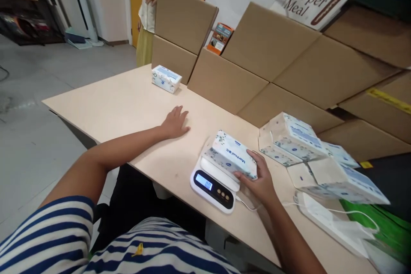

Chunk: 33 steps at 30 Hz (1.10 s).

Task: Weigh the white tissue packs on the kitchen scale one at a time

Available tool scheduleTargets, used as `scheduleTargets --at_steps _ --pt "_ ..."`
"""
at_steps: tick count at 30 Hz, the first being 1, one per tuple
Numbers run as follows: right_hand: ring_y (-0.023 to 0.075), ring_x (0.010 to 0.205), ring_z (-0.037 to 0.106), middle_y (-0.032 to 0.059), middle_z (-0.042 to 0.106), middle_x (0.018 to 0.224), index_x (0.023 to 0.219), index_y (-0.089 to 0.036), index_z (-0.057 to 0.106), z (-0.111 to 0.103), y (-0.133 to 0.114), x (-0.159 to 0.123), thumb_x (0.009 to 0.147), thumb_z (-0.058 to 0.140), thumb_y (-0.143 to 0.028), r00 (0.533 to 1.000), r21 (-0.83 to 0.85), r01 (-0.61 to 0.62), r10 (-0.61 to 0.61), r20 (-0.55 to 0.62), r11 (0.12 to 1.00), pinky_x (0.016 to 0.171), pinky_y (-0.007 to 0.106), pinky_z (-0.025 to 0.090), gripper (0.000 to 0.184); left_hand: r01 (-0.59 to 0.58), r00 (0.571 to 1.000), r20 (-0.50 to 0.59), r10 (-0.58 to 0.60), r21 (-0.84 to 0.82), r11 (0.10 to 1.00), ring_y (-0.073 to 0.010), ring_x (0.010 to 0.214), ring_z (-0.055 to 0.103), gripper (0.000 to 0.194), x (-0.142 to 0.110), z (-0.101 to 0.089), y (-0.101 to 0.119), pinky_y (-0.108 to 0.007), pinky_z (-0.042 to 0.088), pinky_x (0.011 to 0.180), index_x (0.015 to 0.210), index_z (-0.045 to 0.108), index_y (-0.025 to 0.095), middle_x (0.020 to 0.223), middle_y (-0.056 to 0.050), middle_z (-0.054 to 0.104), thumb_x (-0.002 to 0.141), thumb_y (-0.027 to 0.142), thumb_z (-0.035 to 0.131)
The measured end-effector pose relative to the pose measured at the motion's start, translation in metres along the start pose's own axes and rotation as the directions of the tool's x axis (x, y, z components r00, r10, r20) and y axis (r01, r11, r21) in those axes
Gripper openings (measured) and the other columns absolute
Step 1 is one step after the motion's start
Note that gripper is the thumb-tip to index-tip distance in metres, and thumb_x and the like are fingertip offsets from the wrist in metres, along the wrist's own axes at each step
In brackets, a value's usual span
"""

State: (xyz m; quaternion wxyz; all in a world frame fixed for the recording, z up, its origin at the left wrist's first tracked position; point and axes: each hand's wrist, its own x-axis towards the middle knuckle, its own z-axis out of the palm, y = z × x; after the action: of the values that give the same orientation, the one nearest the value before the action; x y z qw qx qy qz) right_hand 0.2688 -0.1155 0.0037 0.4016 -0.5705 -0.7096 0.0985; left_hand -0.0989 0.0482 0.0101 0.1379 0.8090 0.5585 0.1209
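Weighing step, by appearance: tissue pack (pixel 233 155) is held tilted on the scale (pixel 214 181) near the worktop's (pixel 128 102) front edge, gripped by the closed right hand (pixel 260 177). Left hand (pixel 175 122) is laid flat, empty. A level set-down and release are judged necessary.

light: bright, even, diffuse indoor | shadows: faint under hands on tabletop (pixel 128 102) | blur: right edge smeared | edges: wide-angle bowed

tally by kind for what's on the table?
Tissue packs: about 7: one on the scale under the right hand, one far, roughly 5 piled
Scale: 1
Power strip: 1
Total: about 9

Left hand flat on table.
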Motion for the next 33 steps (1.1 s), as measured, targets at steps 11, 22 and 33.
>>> scheduleTargets --at_steps 11,22,33 --pt "0.0377 0.147 0.056 0.0181 0.046 0.152 0.146 -0.022 0.063 0.070 -0.070 0.196 0.079 0.082 -0.074 0.931 -0.119 0.330 -0.344 -0.120 0.936 0.123 0.056 0.056 0.087 -0.028 1.000 0.010 0.029 -0.088 0.996 -0.0437 0.178 0.013 0.089 -0.005 0.007 -0.003 -0.057 0.021 0.144 0.175 0.027 0.011 0.188 -0.027 0.010 0.104 0.053 0.061" --pt "0.0328 0.141 0.058 0.0167 0.049 0.153 0.141 -0.022 0.061 0.286 -0.137 0.364 0.075 0.087 -0.048 0.968 0.129 0.183 -0.201 0.148 0.975 0.126 0.049 0.050 0.075 -0.055 0.998 0.035 0.059 -0.116 0.992 -0.0467 0.169 0.038 0.091 -0.013 0.007 -0.016 -0.055 0.039 0.137 0.173 0.030 0.013 0.187 -0.029 0.010 0.101 0.053 0.069" --pt "0.0331 0.139 0.055 0.0127 0.049 0.148 0.139 -0.028 0.052 0.299 -0.114 0.381 0.072 0.085 -0.054 0.976 0.132 0.089 -0.113 0.187 0.987 0.125 0.053 0.049 0.079 -0.073 0.995 0.054 0.079 -0.094 0.993 -0.0489 0.170 0.035 0.085 -0.016 0.010 -0.018 -0.059 0.035 0.138 0.173 0.031 0.013 0.187 -0.028 0.009 0.105 0.051 0.064"
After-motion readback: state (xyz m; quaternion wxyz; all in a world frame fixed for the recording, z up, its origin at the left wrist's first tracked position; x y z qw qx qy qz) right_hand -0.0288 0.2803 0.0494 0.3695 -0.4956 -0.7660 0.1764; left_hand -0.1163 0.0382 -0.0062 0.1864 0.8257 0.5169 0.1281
